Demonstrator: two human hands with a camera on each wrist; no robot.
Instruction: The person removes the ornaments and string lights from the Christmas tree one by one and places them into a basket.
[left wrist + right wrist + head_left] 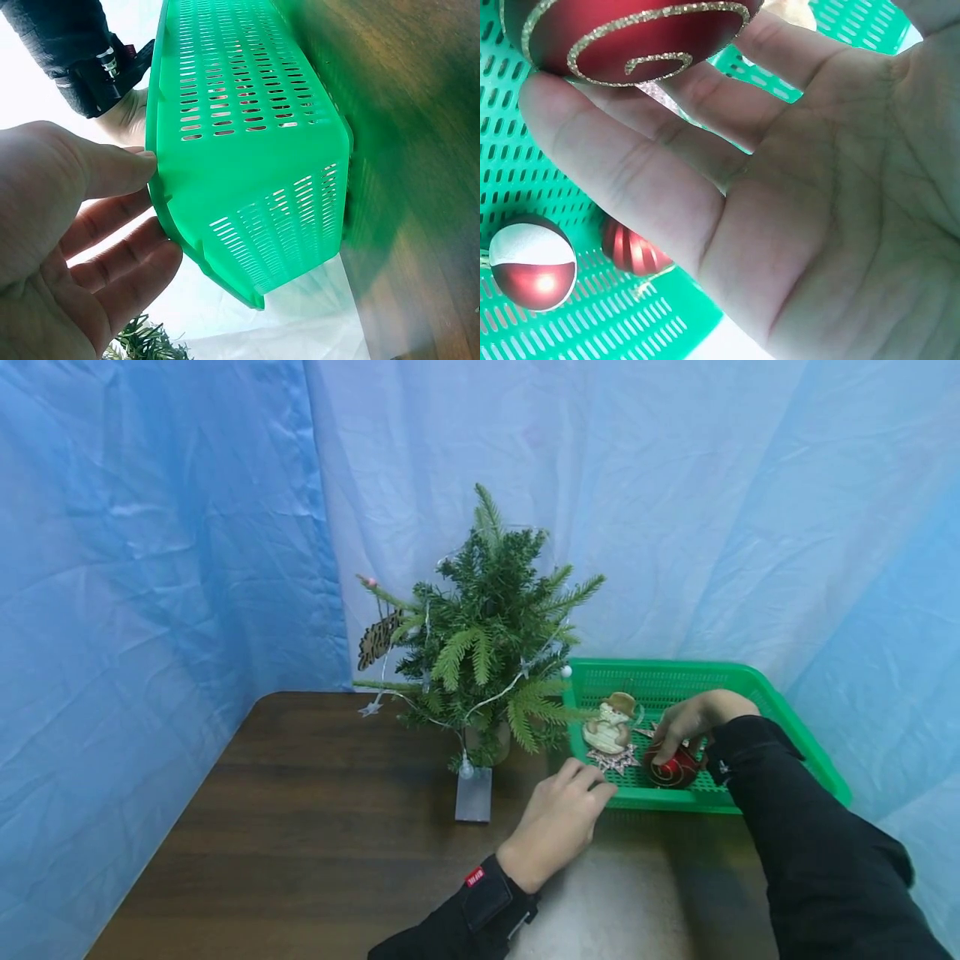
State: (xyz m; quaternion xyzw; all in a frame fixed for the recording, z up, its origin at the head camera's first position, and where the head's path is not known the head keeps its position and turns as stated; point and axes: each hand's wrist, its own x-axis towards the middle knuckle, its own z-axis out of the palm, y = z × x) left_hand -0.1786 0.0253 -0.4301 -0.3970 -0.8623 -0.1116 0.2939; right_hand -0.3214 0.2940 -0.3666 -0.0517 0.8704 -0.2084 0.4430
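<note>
With thumb and fingers my left hand (558, 818) pinches the near left rim of a green plastic basket (652, 799); the left wrist view shows the thumb on the rim's outside. My right hand (701, 720) reaches down into the basket and grips a dark red Christmas bauble (677, 770) with gold glitter swirls. In the right wrist view its fingers lie against the bauble (630, 41); the thumb's contact is out of frame. Beside it in the basket are a snowman ornament (607, 731) and a patterned snowflake ornament (617, 761).
A small artificial Christmas tree (487, 627) with string lights and a hanging wooden ornament (378, 639) stands left of the basket. A grey box (473, 797) lies before it. A red-and-white bauble (534, 262) and a ribbed red bauble (634, 249) are also in the basket.
</note>
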